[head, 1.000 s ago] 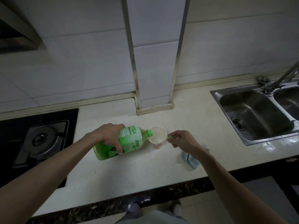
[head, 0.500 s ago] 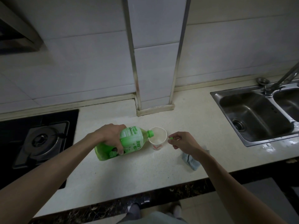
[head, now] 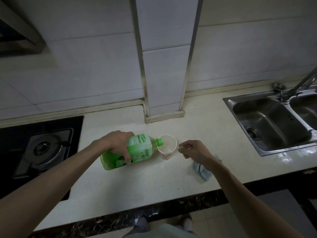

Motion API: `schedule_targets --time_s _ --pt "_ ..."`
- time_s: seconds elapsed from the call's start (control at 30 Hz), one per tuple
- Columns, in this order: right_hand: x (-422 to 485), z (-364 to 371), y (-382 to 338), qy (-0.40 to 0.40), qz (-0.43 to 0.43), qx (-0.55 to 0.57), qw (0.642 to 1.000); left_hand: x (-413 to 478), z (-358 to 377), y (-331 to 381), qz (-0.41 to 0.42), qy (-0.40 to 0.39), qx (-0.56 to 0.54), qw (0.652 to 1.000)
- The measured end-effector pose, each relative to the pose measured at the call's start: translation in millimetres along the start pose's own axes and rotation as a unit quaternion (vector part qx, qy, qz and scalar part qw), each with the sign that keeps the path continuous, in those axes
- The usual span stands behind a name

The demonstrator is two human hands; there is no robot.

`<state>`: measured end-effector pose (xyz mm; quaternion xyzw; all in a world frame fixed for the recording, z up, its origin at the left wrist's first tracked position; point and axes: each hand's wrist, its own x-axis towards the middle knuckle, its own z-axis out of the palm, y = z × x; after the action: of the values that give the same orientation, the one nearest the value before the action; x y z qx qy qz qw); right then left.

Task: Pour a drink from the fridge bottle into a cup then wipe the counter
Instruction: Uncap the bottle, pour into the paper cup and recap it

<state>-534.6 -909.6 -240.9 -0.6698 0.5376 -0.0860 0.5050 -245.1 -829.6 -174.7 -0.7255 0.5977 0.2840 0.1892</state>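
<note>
Two hands are over the desk [head: 137, 186], and I see both from above. My left hand [head: 118, 145] grips a green bottle [head: 142, 150] round its middle. The fingers [head: 128, 158] are curled over the label, with the thumb on the near side. The bottle is tipped far over, almost lying flat. Its base points back toward my left forearm and its neck points away from those fingers to the right. The mouth sits at the left rim of a white paper cup [head: 169, 146], touching it or just above it; I cannot tell which. The cup stands upright on the desk, between the fingers of my two hands. I cannot tell whether liquid is running or how full the cup is.

My right hand [head: 194, 152] hovers just right of the cup and does not touch it. Its fingertips are drawn narrow and pinch a small green cap [head: 181, 147], and the other fingers are loosely curled beneath.

A blue-grey cloth [head: 203, 171] lies crumpled on the desk, behind and below my right wrist and partly hidden by the forearm.

A steel sink [head: 267, 121] with its tap [head: 301, 83] is set into the desk well to the right of the right fingers. A gas stove [head: 44, 148] lies well to the left of the left fingers. A tiled pillar [head: 164, 66] rises from the desk beyond the cup.
</note>
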Motion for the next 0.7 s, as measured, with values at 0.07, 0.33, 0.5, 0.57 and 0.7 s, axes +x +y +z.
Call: schedule_targets --time_s 0.07,0.33,0.5,0.57,0.7 --pt "-0.6 0.4 -1.4 0.000 0.001 0.000 1.000 -0.3 -0.8 0.3 0.000 0.000 0.000 1.000" --pt "0.6 -0.6 -1.8 -0.001 0.005 0.006 1.000 -0.8 -3.2 -0.7 -0.001 0.000 0.001 1.000" --pt "1.5 0.5 -2.1 -0.002 0.006 0.006 1.000 -1.2 -5.7 -1.4 0.002 0.002 0.002 1.000" --pt "2.4 1.2 -2.1 -0.001 0.007 0.004 1.000 -1.4 -6.2 -2.2 -0.001 0.003 0.002 1.000" --pt "4.3 2.0 -2.9 -0.004 0.009 0.007 1.000 -1.9 -7.0 -3.2 -0.001 0.006 0.005 1.000"
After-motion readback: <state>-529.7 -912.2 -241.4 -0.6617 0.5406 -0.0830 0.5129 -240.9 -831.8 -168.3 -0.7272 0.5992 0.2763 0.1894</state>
